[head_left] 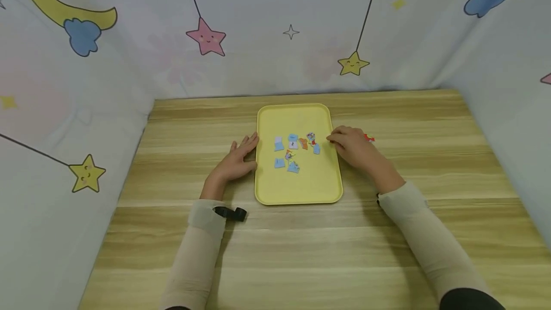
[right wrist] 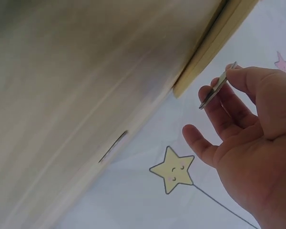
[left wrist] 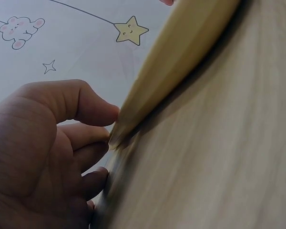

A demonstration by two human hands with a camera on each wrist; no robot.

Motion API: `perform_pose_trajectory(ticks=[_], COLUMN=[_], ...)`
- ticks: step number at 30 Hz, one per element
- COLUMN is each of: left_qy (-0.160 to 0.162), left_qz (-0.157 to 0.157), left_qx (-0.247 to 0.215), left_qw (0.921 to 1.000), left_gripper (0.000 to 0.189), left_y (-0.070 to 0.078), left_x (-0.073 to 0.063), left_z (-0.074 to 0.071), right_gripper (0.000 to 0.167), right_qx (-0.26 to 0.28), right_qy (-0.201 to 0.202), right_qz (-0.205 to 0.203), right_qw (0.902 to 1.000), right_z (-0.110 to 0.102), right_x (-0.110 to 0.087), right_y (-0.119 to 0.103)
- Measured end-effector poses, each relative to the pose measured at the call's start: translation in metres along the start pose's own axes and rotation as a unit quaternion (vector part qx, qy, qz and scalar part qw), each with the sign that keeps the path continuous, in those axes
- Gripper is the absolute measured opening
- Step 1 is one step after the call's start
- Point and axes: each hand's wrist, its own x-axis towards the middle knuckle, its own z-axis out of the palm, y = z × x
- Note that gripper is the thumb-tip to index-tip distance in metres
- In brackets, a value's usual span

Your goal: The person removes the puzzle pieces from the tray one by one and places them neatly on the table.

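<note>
A yellow tray (head_left: 297, 188) lies on the table with several small picture puzzle pieces (head_left: 293, 144) spread over its middle, mostly blue and white. My left hand (head_left: 234, 161) rests against the tray's left edge, fingers and thumb extended; in the left wrist view the fingertips touch the rim. Over the tray's right edge, my right hand (head_left: 353, 147) pinches a thin flat puzzle piece (right wrist: 219, 88) between thumb and fingers. The piece is seen nearly edge-on in the right wrist view, so its picture is hidden. The other fingers of that hand are loosely bent.
A red puzzle piece (head_left: 369, 138) lies on the wooden table (head_left: 301, 252) to the right of the tray, partly hidden behind my right hand. A white cloth (head_left: 258, 71) printed with stars and moons hangs at the back and along both sides of the table.
</note>
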Motion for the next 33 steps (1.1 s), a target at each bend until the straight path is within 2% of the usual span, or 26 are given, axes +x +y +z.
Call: perform_pose_trajectory(ticks=[8, 12, 20, 33], left_qy=[0.001, 0.0, -0.001, -0.004], left_qz=[0.004, 0.005, 0.003, -0.002], left_qx=[-0.002, -0.003, 0.001, -0.002], left_qw=[1.0, 1.0, 1.0, 1.0], left_gripper=[0.085, 0.085, 0.085, 0.085], left_y=[-0.001, 0.0, -0.001, -0.001], left_x=[0.001, 0.001, 0.001, 0.001], left_z=[-0.001, -0.001, -0.001, 0.0], right_gripper=[0.022, 0.026, 0.029, 0.032], right_qx=[-0.002, 0.016, 0.052, 0.045], right_qy=[0.013, 0.018, 0.002, -0.02], right_qz=[0.005, 0.025, 0.076, 0.113], right_qw=[0.9999, 0.9994, 0.9957, 0.9923], right_z=[-0.007, -0.012, -0.021, -0.029], right_x=[-0.006, -0.01, -0.022, -0.038], right_y=[0.017, 0.024, 0.038, 0.058])
